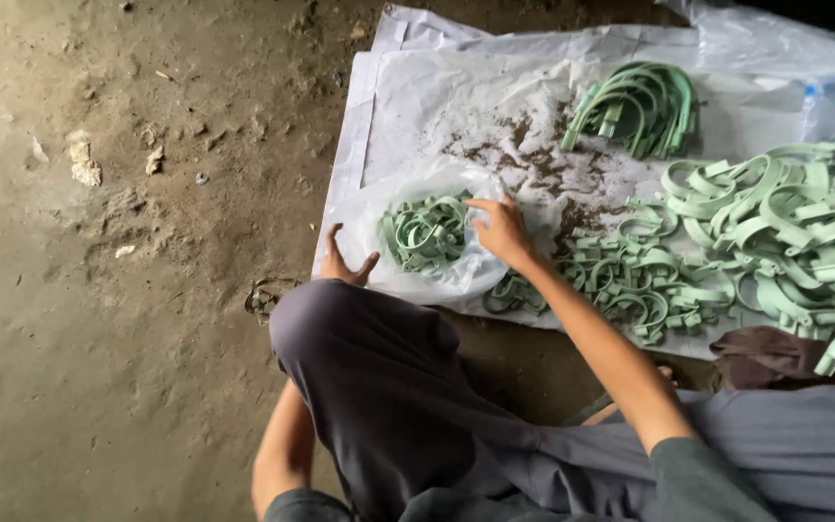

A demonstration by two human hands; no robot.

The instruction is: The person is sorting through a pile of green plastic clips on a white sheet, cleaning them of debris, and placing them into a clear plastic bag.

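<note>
left hand [345, 263]: yours, at 9 o'clock of the bag, fingers spread wide, palm down by the bag's left edge; it holds nothing, and whether it touches the plastic you cannot tell because your knee hides the heel of it.
right hand [502, 230]: yours, at 3 o'clock of the bag, fingers bent loosely with the tips on the bag's plastic at its right rim; it looks to be pinching or pressing the film, though the exact grip cannot be told.
bag [456, 275]: clear plastic, lying between your 2 hands on the sheet, mouth toward 12 o'clock, with a small clump of clips [427, 232] inside.
sheet [417, 97]: white, spread on the ground, dusted with dark crumbs near its middle.
small pile [630, 280]: more pale green clips at 3 o'clock of your right hand, just beside your forearm.
big pile [785, 232]: larger green bands, further toward 3 o'clock.
stack [640, 106]: curved green bands nested together, at 1 o'clock of the bag, well apart from it.
knee [359, 358]: in grey cloth, at 6 o'clock of the bag.
ground [128, 242]: bare dirt at 9 o'clock.
</note>
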